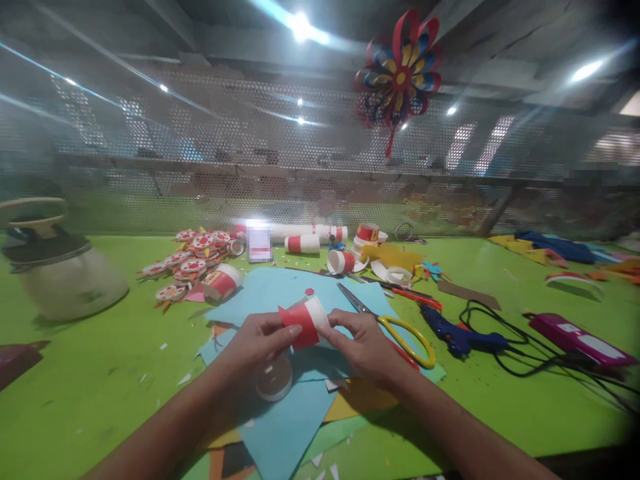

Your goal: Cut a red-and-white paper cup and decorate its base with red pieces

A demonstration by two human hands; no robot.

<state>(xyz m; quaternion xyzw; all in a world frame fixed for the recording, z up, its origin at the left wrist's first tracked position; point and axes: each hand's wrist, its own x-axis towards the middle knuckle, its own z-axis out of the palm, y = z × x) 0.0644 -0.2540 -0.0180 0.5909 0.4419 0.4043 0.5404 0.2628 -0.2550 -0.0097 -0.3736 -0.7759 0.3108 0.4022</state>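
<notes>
A paper cup (307, 325), white with a piece of red paper around it, is held up between my two hands over the blue paper (295, 427). My left hand (265, 337) pinches its left side, thumb on the red. On the other side, my right hand (357, 337) grips the white part with thumb and fingers. Below my left hand lies a round, pale cup base or lid (274, 379). Scissors with yellow and red handles (407, 337) rest just right of my right hand. A small red paper piece (309, 291) lies beyond the cup.
Red-and-white paper discs (193, 257) are piled at the back left, near a tipped cup (223, 283). More cups (303, 244) lie at the back. A blue glue gun (463, 333), black cords and a magenta device (583, 339) occupy the right. A large jug (65, 273) stands left.
</notes>
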